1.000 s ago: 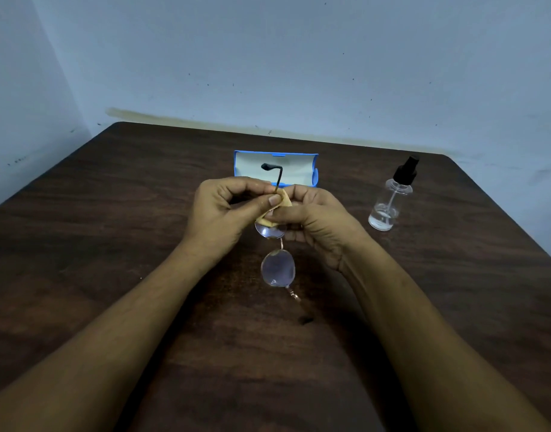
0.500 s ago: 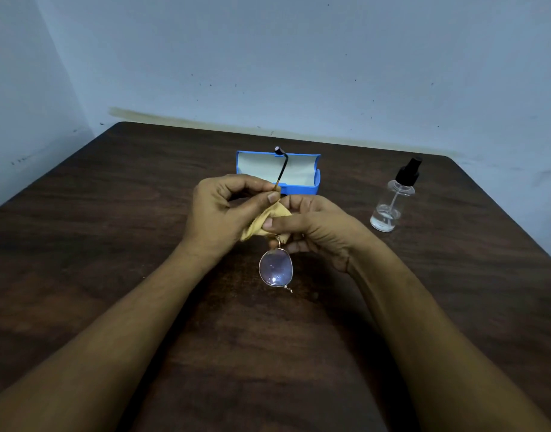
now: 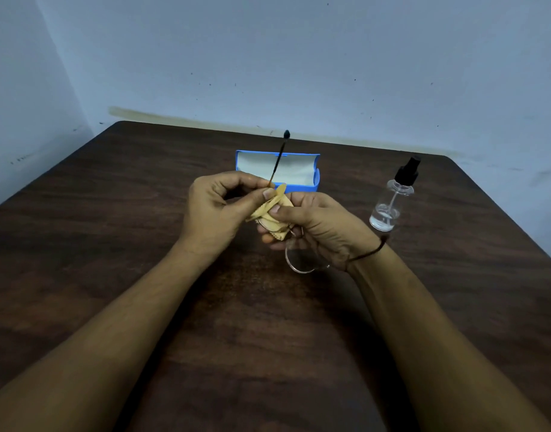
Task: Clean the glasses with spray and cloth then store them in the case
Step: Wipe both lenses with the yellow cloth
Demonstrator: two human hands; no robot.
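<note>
**Wiping under way, storing still to come**

The glasses [image 3: 300,257] are held above the table's [image 3: 112,244] middle, one lens wrapped in the yellow cloth [image 3: 269,212], the other hanging bare. The left hand [image 3: 219,210] and right hand [image 3: 324,227] are both closed on them. The open blue case [image 3: 278,168] waits near the far edge, the spray bottle [image 3: 389,204] to its right.

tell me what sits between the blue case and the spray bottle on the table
Nothing: in the head view only bare table separates the open blue case from the spray bottle.

Upper lens of thin gold-rimmed round glasses [image 3: 300,260] wrapped in folded tan cloth [image 3: 272,213], hidden; open blue case [image 3: 299,169] partly behind hands; forearms cropped, seemingly below elbows.
</note>
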